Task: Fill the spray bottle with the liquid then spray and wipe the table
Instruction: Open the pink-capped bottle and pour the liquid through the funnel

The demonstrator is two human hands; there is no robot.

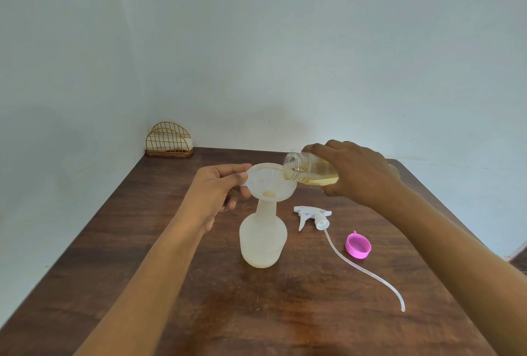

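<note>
The person's left hand (pixel 219 187) pinches the rim of the white funnel (pixel 265 178) that sits in the neck of the spray bottle (pixel 263 238). The right hand (pixel 356 173) is wrapped round a clear jar (pixel 310 170) of yellowish liquid, tipped nearly flat with its mouth over the funnel's right rim. The spray bottle stands upright near the middle of the counter (pixel 256 313) and looks close to empty, so the filling seems barely started. Biggest risk imo: that jar mouth is wide and sits right at the funnel's edge, so a quick tilt could slosh liquid over the rim onto the wood. The funnel's spout is narrow too, so it may back up. The trigger head (pixel 312 215) with its long tube (pixel 365 270) and the pink cap (pixel 358 246) lie just right of the bottle, probably in splash range.
</note>
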